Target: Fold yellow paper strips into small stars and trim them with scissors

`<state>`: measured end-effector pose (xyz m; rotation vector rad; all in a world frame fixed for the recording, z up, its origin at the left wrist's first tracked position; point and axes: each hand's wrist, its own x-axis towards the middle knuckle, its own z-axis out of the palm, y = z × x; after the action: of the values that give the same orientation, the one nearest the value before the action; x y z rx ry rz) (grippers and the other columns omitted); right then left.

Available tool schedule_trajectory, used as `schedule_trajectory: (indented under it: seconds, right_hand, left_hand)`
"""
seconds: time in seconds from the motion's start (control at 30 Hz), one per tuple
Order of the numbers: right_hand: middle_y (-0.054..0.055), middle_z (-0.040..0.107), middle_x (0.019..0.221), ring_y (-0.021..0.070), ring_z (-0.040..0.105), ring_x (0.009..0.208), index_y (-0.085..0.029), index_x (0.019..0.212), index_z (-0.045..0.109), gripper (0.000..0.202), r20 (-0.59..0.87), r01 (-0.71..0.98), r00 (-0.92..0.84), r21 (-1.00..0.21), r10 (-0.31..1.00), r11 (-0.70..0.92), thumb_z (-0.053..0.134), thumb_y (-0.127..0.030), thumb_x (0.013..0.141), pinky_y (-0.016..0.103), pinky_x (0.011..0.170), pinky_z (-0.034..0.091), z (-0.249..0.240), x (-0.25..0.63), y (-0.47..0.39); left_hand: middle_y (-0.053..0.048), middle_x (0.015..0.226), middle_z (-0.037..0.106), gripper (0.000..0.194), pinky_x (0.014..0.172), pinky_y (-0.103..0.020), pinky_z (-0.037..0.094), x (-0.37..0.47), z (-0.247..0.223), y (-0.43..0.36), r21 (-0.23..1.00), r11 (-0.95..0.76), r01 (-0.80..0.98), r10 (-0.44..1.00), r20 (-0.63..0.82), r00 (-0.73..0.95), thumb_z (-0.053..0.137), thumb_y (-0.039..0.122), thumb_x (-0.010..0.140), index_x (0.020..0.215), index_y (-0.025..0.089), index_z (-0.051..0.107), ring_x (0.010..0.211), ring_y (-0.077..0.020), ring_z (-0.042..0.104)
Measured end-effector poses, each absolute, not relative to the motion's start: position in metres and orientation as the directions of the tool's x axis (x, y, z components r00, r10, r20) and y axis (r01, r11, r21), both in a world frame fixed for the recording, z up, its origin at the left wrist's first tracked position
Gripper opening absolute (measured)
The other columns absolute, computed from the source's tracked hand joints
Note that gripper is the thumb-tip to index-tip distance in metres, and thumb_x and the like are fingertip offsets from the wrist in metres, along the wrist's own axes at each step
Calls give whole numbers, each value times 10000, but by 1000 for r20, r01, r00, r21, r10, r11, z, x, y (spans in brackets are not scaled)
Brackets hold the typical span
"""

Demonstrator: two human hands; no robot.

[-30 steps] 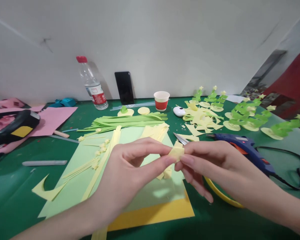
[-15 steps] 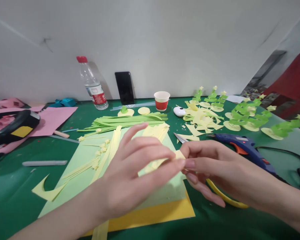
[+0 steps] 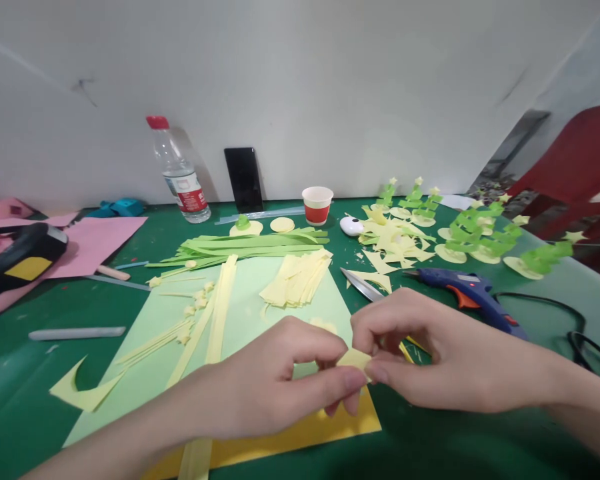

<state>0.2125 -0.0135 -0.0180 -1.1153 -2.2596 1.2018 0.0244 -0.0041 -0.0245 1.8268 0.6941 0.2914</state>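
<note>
A small piece of pale yellow paper [image 3: 355, 360] is pinched between my two hands, above the right edge of the light green sheet. My left hand [image 3: 290, 373] grips it from the left with thumb and fingers. From the right, my right hand [image 3: 420, 353] holds its other side between thumb and forefinger. Beneath the hands lie the green sheet [image 3: 250, 287] and a yellow sheet [image 3: 300, 447]. On the green sheet rest a pile of short yellow strips [image 3: 297, 277], long yellow strips [image 3: 223, 300] and small paper stars on thin strips [image 3: 187, 323]. Scissors [image 3: 363, 285] are partly hidden behind my right hand.
A blue glue gun [image 3: 460, 280] with a black cable lies at right, near green paper plants [image 3: 490, 233] and yellow scraps [image 3: 395, 237]. Along the wall stand a bottle [image 3: 185, 180], a phone [image 3: 244, 180] and a paper cup [image 3: 317, 205]. Pink paper [image 3: 100, 243] lies left.
Both hands have come lower and nearer, still pinching the paper. My left fingers have curled in, uncovering the short strips. The view has shifted slightly.
</note>
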Motion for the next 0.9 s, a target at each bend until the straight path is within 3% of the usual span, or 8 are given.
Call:
schedule_trajectory:
  seconds: [0.2, 0.37, 0.43, 0.53, 0.6, 0.67, 0.8, 0.9]
  right_hand:
    - [-42, 458, 532, 71, 395, 494, -159, 619, 572, 154, 46, 490, -621, -756, 783, 433, 538, -170, 769, 179, 464, 335, -27, 220, -9]
    - [-62, 441, 495, 53, 389, 459, -161, 577, 562, 173, -51, 562, -637, -713, 769, 419, 559, -154, 750, 152, 442, 332, -36, 222, -28]
    - [-52, 480, 505, 65, 429, 466, -169, 591, 578, 193, -84, 635, -591, -662, 802, 398, 546, -181, 780, 156, 442, 351, -40, 228, -37]
    - [65, 634, 738, 167, 595, 652, -145, 829, 639, 241, -70, 802, -382, -521, 922, 293, 430, -251, 884, 269, 591, 486, -54, 248, -43]
    - [237, 594, 1101, 332, 588, 1000, -64, 1118, 574, 339, -31, 902, -189, -400, 982, 161, 399, -245, 890, 486, 812, 475, -67, 266, -43]
    - [294, 543, 1192, 397, 551, 1088, -19, 1220, 513, 412, -46, 940, -85, -335, 995, 64, 412, -205, 866, 571, 862, 433, -77, 282, -41]
    - [175, 651, 1029, 283, 656, 893, -69, 1307, 480, 457, -165, 944, -94, -329, 982, 35, 446, -197, 870, 401, 751, 531, -81, 292, -39]
    - [196, 622, 1125, 272, 652, 930, -54, 1331, 458, 543, -235, 947, -65, -321, 970, -14, 569, -173, 813, 351, 740, 536, -75, 285, -37]
  left_hand:
    - [15, 534, 526, 365, 547, -190, 374, 29, -40, 1, 924, -126, 362, 653, -197, 731, 464, 337, 864, 545, 169, 520, 523, -103, 484]
    - [31, 496, 460, 360, 482, -212, 314, 35, -52, -10, 878, -180, 443, 439, -331, 835, 404, 284, 877, 547, 173, 496, 454, -94, 393]
    - [42, 494, 415, 343, 487, -212, 308, 39, -57, -16, 894, -202, 399, 410, -292, 864, 392, 254, 877, 549, 181, 461, 467, -98, 387]
    - [38, 504, 412, 375, 540, -227, 328, 44, -65, -21, 913, -196, 356, 500, -219, 838, 375, 264, 892, 530, 186, 435, 499, -110, 403]
    - [35, 507, 413, 397, 580, -238, 339, 47, -71, -21, 920, -186, 345, 550, -193, 813, 354, 279, 903, 521, 187, 412, 516, -114, 417]
    - [33, 514, 412, 402, 580, -246, 333, 49, -78, -21, 927, -176, 331, 584, -173, 793, 352, 304, 902, 520, 190, 406, 521, -118, 416]
    - [31, 504, 423, 404, 576, -248, 335, 51, -89, -20, 948, -143, 284, 624, -137, 769, 378, 342, 889, 514, 193, 416, 513, -120, 429]
    - [30, 505, 427, 401, 577, -250, 340, 52, -93, -20, 959, -112, 261, 648, -129, 750, 387, 354, 878, 509, 198, 410, 516, -123, 431]
